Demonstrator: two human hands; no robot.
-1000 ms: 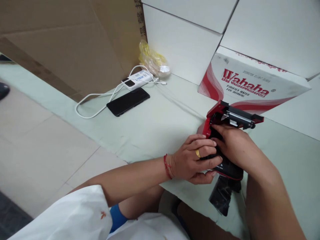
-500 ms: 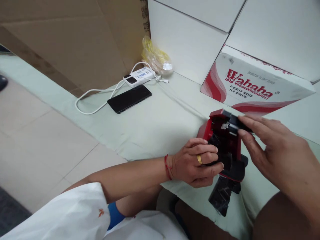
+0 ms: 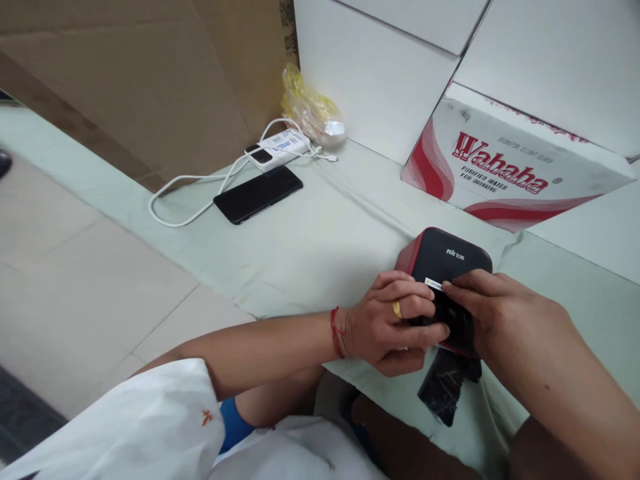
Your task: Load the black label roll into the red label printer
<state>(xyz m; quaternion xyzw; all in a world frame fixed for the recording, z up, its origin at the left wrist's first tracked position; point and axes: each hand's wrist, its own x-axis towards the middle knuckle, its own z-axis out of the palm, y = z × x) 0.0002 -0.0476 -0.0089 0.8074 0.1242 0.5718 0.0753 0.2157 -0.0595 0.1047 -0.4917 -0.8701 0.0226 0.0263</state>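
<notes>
A small red and black printer (image 3: 440, 257) rests on the cloth-covered surface with its black lid down. Bright lettering and a narrow white sticker (image 3: 433, 284) mark the lid. My left hand (image 3: 400, 320), with a gold ring, grips the left front side of the printer, its fingertips over the edge. Across the right part of the lid, my right hand (image 3: 505, 307) has its fingertips pressed beside the sticker; its thumb is hidden. A crinkled black strip of film (image 3: 444, 387) hangs from the front below my hands.
A black phone (image 3: 259, 195) lies near a white power bank (image 3: 280, 149) with a looped white cable (image 3: 173, 222). Behind are a yellowish plastic bag (image 3: 313, 110), a brown cardboard box (image 3: 150, 87) and a white and red water carton (image 3: 510, 160). Tiled floor (image 3: 75, 280) lies left of the surface.
The printer's lid was up, with the dark inside showing and my right hand holding the lid. Now it is down, and my right hand has moved lower and left onto it.
</notes>
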